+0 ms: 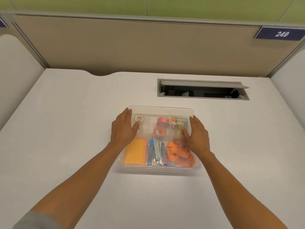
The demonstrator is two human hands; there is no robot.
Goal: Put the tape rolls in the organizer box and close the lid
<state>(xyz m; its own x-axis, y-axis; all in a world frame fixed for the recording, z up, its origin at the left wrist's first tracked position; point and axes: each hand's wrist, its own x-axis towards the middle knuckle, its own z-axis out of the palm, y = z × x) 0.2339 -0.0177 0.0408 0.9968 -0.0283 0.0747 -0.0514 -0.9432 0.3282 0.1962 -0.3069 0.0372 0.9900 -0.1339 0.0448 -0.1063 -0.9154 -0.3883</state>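
Note:
A clear plastic organizer box (158,169) sits mid-desk with its see-through lid (160,109) lying on top. Through the lid I see two pink tape rolls (162,122) in the middle back compartment and white tape rolls (140,119) in the back left one. My left hand (123,129) lies flat on the lid's left side, fingers together, thumb over the white rolls. My right hand (196,136) rests flat on the lid's right side. Neither hand holds anything.
Inside the box are orange sticky notes (135,152), a stapler and pens (156,151), and an orange strap (178,152). A cable hatch (203,90) stands open behind the box. Beige partition walls enclose the white desk (66,129).

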